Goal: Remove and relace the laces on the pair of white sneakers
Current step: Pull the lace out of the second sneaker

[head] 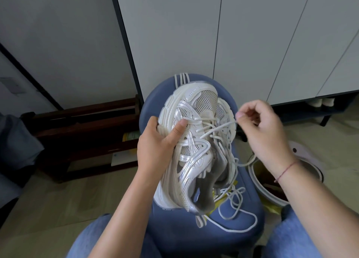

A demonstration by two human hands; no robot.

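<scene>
White sneaker held upright on blue stool, lace end drawn out to the right.

The white sneaker (194,133) is stood on its heel at the centre of the stool (174,228) seat and is gripped at its left side by the left hand (155,146), thumb laid across the upper. Its lace (219,128) is pinched at the tip between thumb and forefinger of the right hand (266,129), above the right edge. A second sneaker (225,111) is pressed against the first. A loose lace (240,230) is coiled near the front right edge.
</scene>
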